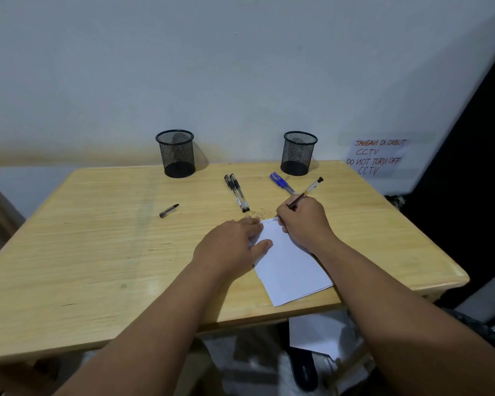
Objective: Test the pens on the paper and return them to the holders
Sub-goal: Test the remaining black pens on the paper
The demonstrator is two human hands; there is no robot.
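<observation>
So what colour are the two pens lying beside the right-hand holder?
Blue pens, seen in the head view.

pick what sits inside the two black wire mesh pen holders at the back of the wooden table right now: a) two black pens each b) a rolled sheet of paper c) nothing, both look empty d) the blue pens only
c: both black mesh holders, left and right, show no pens inside; the black pens and blue pens lie on the wooden table.

Pale wall (240,67); light wooden table (97,252); handwritten CCTV notice (376,157) taped right.
</observation>
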